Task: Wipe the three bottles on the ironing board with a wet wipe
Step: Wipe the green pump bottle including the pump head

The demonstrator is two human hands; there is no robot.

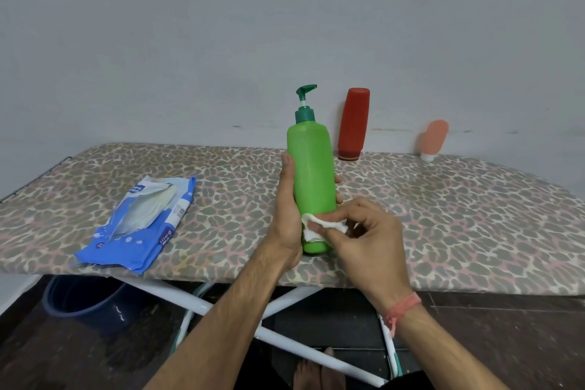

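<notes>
A green pump bottle (311,168) stands upright near the front edge of the ironing board (443,225). My left hand (286,215) grips its body from the left, thumb up the side and fingertips showing on the right. My right hand (364,241) pinches a small white wet wipe (316,226) and presses it against the bottle's lower part. A red bottle (353,123) stands cap-down at the back against the wall. To its right a small peach tube (433,139) stands on its white cap.
A blue and white wet-wipe pack (139,228) lies open on the board's left part. The board has a leopard-print cover and white crossed legs (202,304). A dark blue bucket (85,301) sits on the floor below left. A grey wall is behind.
</notes>
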